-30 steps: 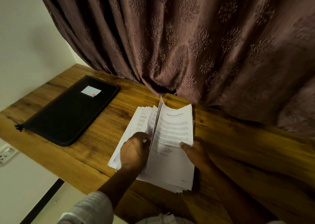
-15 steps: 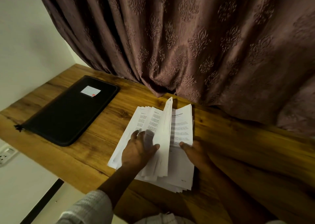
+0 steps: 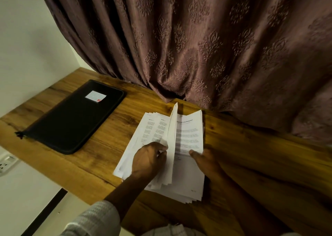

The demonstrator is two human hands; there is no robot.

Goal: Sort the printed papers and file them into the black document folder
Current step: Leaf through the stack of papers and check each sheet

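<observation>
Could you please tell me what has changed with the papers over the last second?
The left hand swung the raised sheet leftward, then pinched it; it now stands nearly on edge again. The right hand, right stack, fanned left pile and black document folder stayed put.

Pale grey textured sleeve point(image 3: 93, 219), bare hands.

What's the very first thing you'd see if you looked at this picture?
The white printed papers in the middle of the wooden table stand out most, with the left hand pinching a sheet up on edge and the right hand laying its thumb on the pile. Behind them hangs a big brown patterned curtain, and a closed black folder lies on the table to the left.
</observation>
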